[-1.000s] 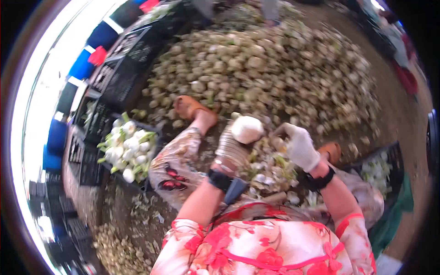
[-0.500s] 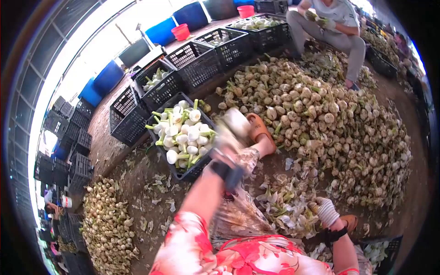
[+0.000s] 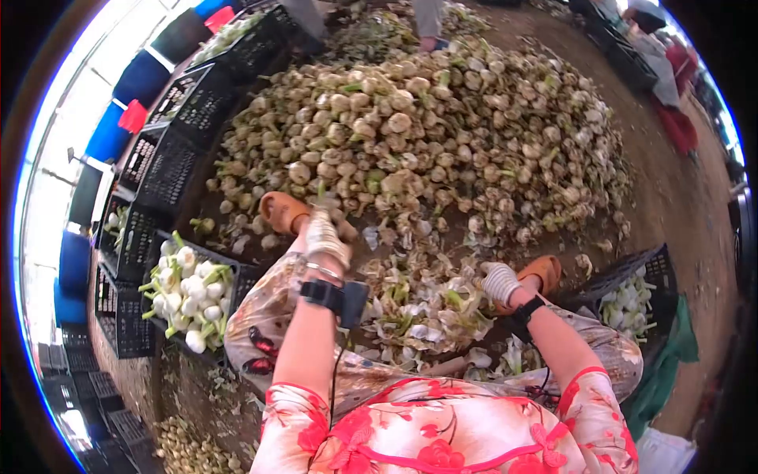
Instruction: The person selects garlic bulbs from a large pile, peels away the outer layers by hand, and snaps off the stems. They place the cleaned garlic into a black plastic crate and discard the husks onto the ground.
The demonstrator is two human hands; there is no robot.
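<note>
Garlic bulbs (image 3: 426, 134) lay in a broad, dirt-brown heap across the upper middle of the frame. The left hand (image 3: 325, 238), in a ribbed whitish glove, reached to the heap's lower-left edge, left of the frame's centre; its fingertips were blurred among the bulbs there, so I could not tell whether they pinched one. The right hand (image 3: 500, 283), gloved alike, hung right of centre with its fingers curled, just beside an orange sandal (image 3: 545, 272); whether anything sat inside them could not be told. Between the hands, loose peelings (image 3: 418, 304) covered the ground in the middle of the frame. At the left, white bulbs (image 3: 191, 294) with green stems filled a black crate (image 3: 243, 278); at the right edge of the work area, a second crate (image 3: 665, 276) held more white stems and bulbs. Another person's leg (image 3: 429, 20) showed at the top of the frame.
</note>
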